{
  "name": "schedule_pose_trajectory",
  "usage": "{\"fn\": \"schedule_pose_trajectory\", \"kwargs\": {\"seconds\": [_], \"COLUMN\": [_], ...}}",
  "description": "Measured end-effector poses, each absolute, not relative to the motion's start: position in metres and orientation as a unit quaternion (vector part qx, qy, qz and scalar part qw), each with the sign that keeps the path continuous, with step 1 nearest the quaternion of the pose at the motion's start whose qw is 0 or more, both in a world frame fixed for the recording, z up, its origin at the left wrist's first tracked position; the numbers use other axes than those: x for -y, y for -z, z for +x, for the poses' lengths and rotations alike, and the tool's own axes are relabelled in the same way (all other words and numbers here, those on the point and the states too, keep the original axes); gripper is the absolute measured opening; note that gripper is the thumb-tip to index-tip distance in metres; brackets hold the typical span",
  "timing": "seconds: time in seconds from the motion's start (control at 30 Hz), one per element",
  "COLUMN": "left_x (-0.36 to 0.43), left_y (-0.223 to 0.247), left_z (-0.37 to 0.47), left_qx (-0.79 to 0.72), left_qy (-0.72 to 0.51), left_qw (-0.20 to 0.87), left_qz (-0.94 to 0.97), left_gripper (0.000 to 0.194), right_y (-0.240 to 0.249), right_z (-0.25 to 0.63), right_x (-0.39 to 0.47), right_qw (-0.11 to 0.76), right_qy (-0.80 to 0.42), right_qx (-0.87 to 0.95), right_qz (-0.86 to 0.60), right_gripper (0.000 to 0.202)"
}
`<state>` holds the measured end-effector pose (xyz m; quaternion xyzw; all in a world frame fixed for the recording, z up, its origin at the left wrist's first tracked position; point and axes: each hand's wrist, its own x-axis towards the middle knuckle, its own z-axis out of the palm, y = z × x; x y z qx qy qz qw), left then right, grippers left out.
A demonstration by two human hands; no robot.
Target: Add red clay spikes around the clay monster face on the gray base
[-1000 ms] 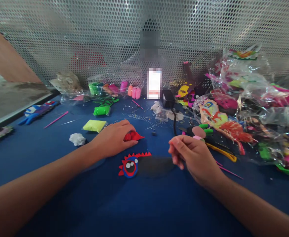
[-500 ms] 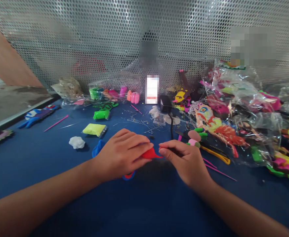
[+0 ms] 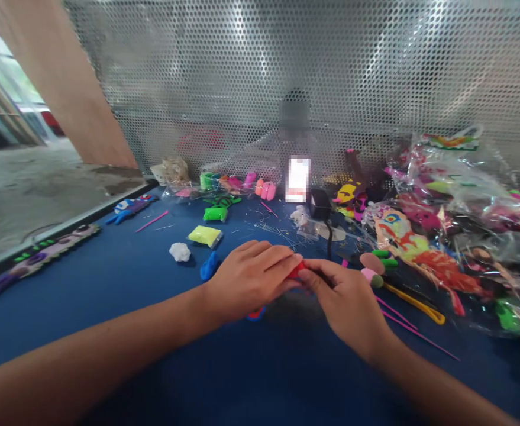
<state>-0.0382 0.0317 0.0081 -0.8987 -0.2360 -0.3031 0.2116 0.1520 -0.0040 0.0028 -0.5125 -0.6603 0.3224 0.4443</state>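
Note:
My left hand is wrapped round a lump of red clay, which shows between its fingers and thumb. My right hand pinches the near end of that same red clay, its fingertips close against the left ones. Beside the left wrist lies a blue clay lump. Partly covered by the left hand, a small red and blue piece rests on the dark blue table. White clay and a yellow clay packet lie farther left.
Behind stand a lit phone and a black box against perforated metal. Plastic bags with coloured clay figures crowd the right. Pink sticks and a yellow-handled tool lie beside my right hand. Clay figures line the left edge.
The hands have come together; the red clay's pointed tip, which stuck out between them, no longer shows. The camera view has turned left, so the scene sits farther right.

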Motion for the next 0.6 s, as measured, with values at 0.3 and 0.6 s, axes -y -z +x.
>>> {"fn": "schedule_pose_trajectory", "kwargs": {"seconds": [0.3, 0.6], "left_x": [-0.048, -0.073], "left_y": [-0.006, -0.039], "left_z": [-0.061, -0.103], "left_qx": [0.410, 0.453], "left_qy": [0.276, 0.181], "left_qw": [0.059, 0.077], "left_qz": [-0.868, -0.870], "left_gripper": [0.076, 0.071], "right_y": [-0.027, -0.018], "right_z": [0.114, 0.114], "right_x": [-0.040, -0.064], "right_qw": [0.399, 0.412], "right_qy": [-0.241, -0.238], "right_qx": [0.753, 0.755], "right_qz": [-0.464, -0.450], "right_gripper": [0.018, 0.019]}}
